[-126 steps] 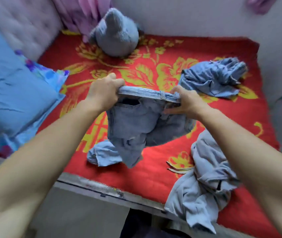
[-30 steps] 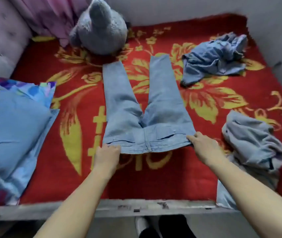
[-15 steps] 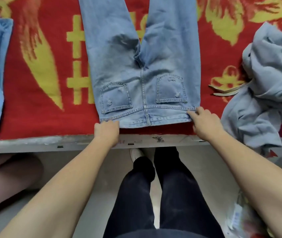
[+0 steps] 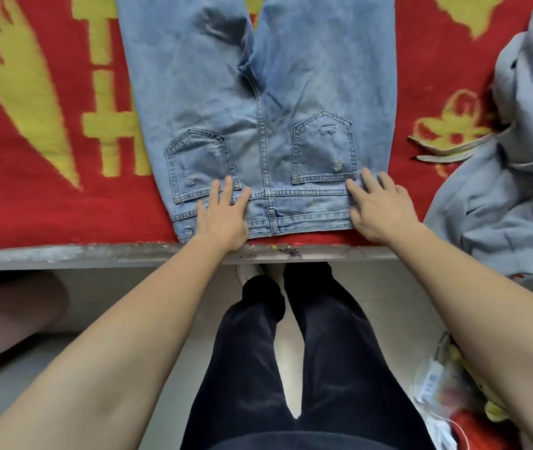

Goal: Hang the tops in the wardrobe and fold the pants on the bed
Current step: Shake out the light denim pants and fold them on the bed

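Light blue jeans (image 4: 258, 102) lie flat on the red and yellow bed cover (image 4: 47, 190), back pockets up, waistband at the bed's near edge, legs running out of view at the top. My left hand (image 4: 221, 216) presses flat on the waistband below the left pocket, fingers straight. On the waistband's right end my right hand (image 4: 380, 207) lies flat with spread fingers. A crumpled grey-blue garment (image 4: 515, 177) with pale drawstrings lies at the right, hanging partly over the bed edge.
The grey bed frame edge (image 4: 96, 254) runs across in front of my legs in dark trousers (image 4: 291, 368). A plastic bag with colourful items (image 4: 443, 397) sits on the floor at the lower right. Someone's bare limb (image 4: 8, 313) shows under the bed at left.
The jeans went from being held up to lying spread on the bed. In the last half second both hands slid from the waistband's outer corners onto the band and flattened.
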### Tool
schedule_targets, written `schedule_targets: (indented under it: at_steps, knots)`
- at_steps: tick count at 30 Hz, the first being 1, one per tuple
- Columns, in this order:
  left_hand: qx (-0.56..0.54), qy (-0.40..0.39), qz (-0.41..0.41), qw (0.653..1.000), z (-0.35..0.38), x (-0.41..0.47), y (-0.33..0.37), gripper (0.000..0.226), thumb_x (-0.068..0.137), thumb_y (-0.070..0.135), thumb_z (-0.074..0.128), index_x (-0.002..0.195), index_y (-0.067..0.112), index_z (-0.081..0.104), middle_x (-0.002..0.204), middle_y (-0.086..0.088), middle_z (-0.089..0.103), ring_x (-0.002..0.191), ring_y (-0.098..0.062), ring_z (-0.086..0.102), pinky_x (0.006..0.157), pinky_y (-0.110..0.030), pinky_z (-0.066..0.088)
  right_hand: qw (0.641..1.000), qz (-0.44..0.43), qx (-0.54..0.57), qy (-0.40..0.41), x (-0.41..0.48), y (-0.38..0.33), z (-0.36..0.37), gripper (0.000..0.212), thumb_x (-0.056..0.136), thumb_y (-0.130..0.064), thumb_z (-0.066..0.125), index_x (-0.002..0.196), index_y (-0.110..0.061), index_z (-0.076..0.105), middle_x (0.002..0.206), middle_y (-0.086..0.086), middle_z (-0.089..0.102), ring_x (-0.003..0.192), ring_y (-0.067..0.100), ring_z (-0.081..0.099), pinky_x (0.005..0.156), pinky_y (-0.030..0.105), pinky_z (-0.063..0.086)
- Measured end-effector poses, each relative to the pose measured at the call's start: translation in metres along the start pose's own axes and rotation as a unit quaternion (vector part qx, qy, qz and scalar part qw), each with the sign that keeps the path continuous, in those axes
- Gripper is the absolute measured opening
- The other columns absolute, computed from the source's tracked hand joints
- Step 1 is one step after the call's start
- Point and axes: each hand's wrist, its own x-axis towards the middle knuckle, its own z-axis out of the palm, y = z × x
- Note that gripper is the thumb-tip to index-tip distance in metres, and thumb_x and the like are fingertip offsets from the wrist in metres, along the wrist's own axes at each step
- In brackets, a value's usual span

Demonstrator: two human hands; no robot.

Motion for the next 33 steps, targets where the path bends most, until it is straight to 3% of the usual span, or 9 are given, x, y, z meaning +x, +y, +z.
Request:
schedule_targets:
  at_steps: [4,9,12,15,19,22,25,29,33]
  knots:
    - [-0.026,0.035,-0.047,0.998,-0.014,-0.001,0.025,0.052,0.096,0.029,0.049,0.144,0.017,0.035,0.162,-0.018,0.011,0.149,-0.035,0.007,0.115,-0.056,0.021,0.981,0.031,0.189,0.025,0.02,0.01,-0.03,0.038,0.099,-0.03,0.044,0.132,-0.021,0.062,0.137,0.014,0.052,0.128,0.038,0.044,0.103,0.046,0.043]
    - [-0.09,0.174,0.041,0.98,-0.027,0.011,0.065,0.047,0.088,0.018,0.055,0.134,0.01,0.05,0.142,-0.016,0.04,0.129,-0.035,0.039,0.099,-0.045,0.035,0.931,0.115,0.312,0.152,0.061,0.046,-0.058,0.038,0.098,-0.028,0.048,0.133,-0.018,0.059,0.126,0.019,0.06,0.117,0.037,0.055,0.097,0.041,0.043]
    - [-0.074,0.191,0.088,0.975,-0.026,0.032,0.101,0.071,0.087,0.023,0.053,0.154,0.021,0.028,0.164,-0.016,0.007,0.15,-0.034,0.009,0.117,-0.053,0.02,0.941,0.047,0.259,0.212,0.082,0.064,-0.066,0.048,0.1,-0.029,0.05,0.148,-0.024,0.046,0.143,0.018,0.044,0.124,0.038,0.047,0.102,0.045,0.042]
    - [-0.062,0.092,0.058,0.992,-0.026,0.056,0.132,0.077,0.091,0.031,0.048,0.157,0.033,0.009,0.165,-0.01,-0.014,0.15,-0.033,-0.017,0.118,-0.063,-0.004,0.981,-0.052,0.101,0.154,0.093,0.088,-0.065,0.051,0.101,-0.03,0.052,0.15,-0.025,0.044,0.16,0.013,0.029,0.136,0.04,0.037,0.1,0.054,0.043]
    - [-0.03,0.01,0.047,0.998,-0.033,0.068,0.143,0.08,0.091,0.028,0.05,0.157,0.034,0.005,0.163,-0.011,-0.02,0.147,-0.037,-0.026,0.113,-0.069,-0.008,0.982,-0.027,0.123,0.14,0.103,0.1,-0.068,0.044,0.095,-0.029,0.054,0.139,-0.028,0.058,0.153,0.003,0.043,0.128,0.039,0.041,0.099,0.051,0.046]
    - [-0.021,0.068,0.041,0.997,-0.04,0.06,0.139,0.067,0.089,0.029,0.053,0.151,0.03,0.029,0.163,-0.015,0.007,0.15,-0.037,0.002,0.113,-0.062,0.012,0.942,0.042,0.297,0.15,0.115,0.096,-0.081,0.036,0.088,-0.026,0.054,0.121,-0.028,0.07,0.132,0.002,0.059,0.12,0.031,0.051,0.101,0.037,0.043]
    - [-0.06,0.231,0.068,0.969,-0.042,0.055,0.16,0.03,0.091,0.038,0.054,0.108,0.015,0.062,0.118,-0.011,0.054,0.108,-0.03,0.049,0.083,-0.042,0.034,0.853,0.136,0.482,0.146,0.131,0.099,-0.092,0.035,0.085,-0.03,0.064,0.119,-0.022,0.062,0.096,-0.009,0.065,0.091,0.01,0.06,0.09,0.03,0.047]
    - [-0.146,0.086,0.029,0.985,-0.042,0.061,0.212,0.057,0.084,0.069,0.055,0.101,0.015,0.064,0.108,-0.005,0.061,0.11,-0.027,0.051,0.086,-0.043,0.044,0.802,0.165,0.564,0.103,0.145,0.105,-0.099,0.036,0.085,-0.034,0.074,0.117,-0.021,0.064,0.079,-0.014,0.06,0.079,0.004,0.056,0.08,0.024,0.049]
    - [-0.161,0.06,-0.028,0.985,-0.048,0.065,0.227,0.03,0.083,0.041,0.066,0.102,0.018,0.069,0.107,-0.005,0.066,0.108,-0.028,0.057,0.08,-0.038,0.044,0.779,0.116,0.612,0.07,0.14,0.104,-0.11,0.017,0.089,-0.019,0.072,0.105,-0.024,0.069,0.092,-0.004,0.067,0.067,0.0,0.058,0.065,0.013,0.049]
